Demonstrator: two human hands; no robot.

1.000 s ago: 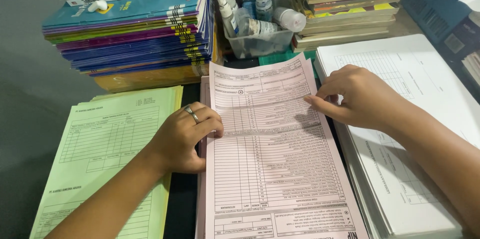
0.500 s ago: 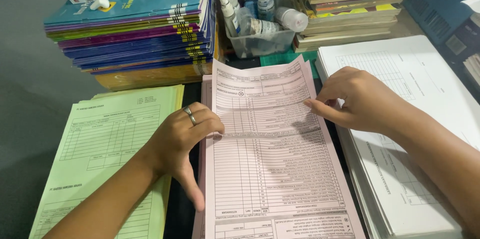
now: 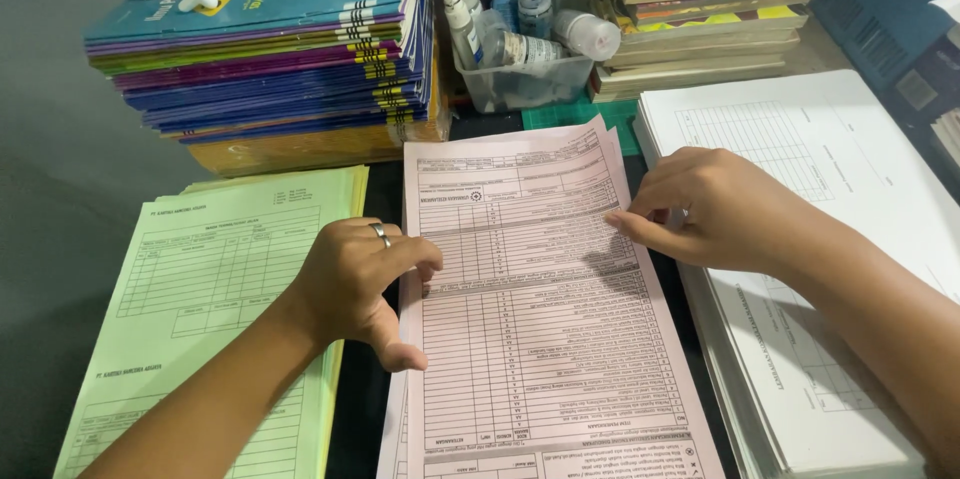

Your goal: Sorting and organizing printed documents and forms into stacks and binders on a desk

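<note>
A stack of pink printed forms (image 3: 540,339) lies in the middle of the desk, its top sheet slightly skewed. My left hand (image 3: 355,289), with a ring on one finger, pinches the left edge of the top pink sheet between thumb and fingers. My right hand (image 3: 715,209) rests at the sheet's right edge, fingertips touching the paper. To the left lies a stack of pale green forms (image 3: 200,309). To the right lies a thick stack of white forms (image 3: 820,269), partly under my right forearm.
A tall pile of colourful books (image 3: 270,59) stands at the back left, with a small white object on top. A clear tub of small bottles (image 3: 520,39) sits behind the pink forms. More stacked books (image 3: 700,29) and a blue box (image 3: 880,9) are at the back right.
My left hand shifted its grip on the pink sheet's left edge, thumb swinging down then in. The top sheet slid left and turned slightly. My right hand stayed nearly still.
</note>
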